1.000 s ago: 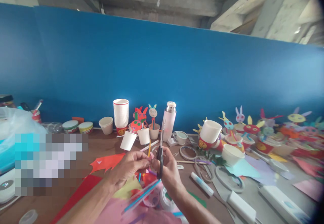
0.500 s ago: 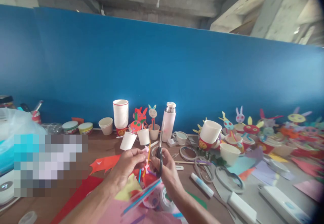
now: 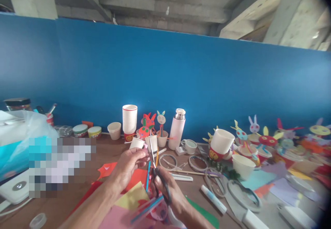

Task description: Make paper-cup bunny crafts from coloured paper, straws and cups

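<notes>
My left hand (image 3: 129, 163) pinches a small piece of pink paper (image 3: 145, 147) between thumb and fingers. In my right hand (image 3: 168, 187) are black-handled scissors (image 3: 154, 165), their blades pointing up and parted, just right of the pink paper. Under the hands lie red paper (image 3: 136, 180), yellow paper (image 3: 134, 195) and pink paper (image 3: 113, 217). A blue stick (image 3: 148, 177) stands out between the hands. Behind them are white paper cups (image 3: 136, 142) and red rabbit-like paper figures (image 3: 148, 121).
A pale bottle (image 3: 177, 129) and stacked cups (image 3: 129, 118) stand by the blue wall. To the right lie a glue stick (image 3: 213, 199), a cutter (image 3: 181, 177), tape rings and several cup figures. A plastic bag (image 3: 23, 132) sits left.
The scissors have moved from upright beside my right hand to lean left, blades nearer the pink paper. My right hand has dropped a little. The view has shifted slightly left.
</notes>
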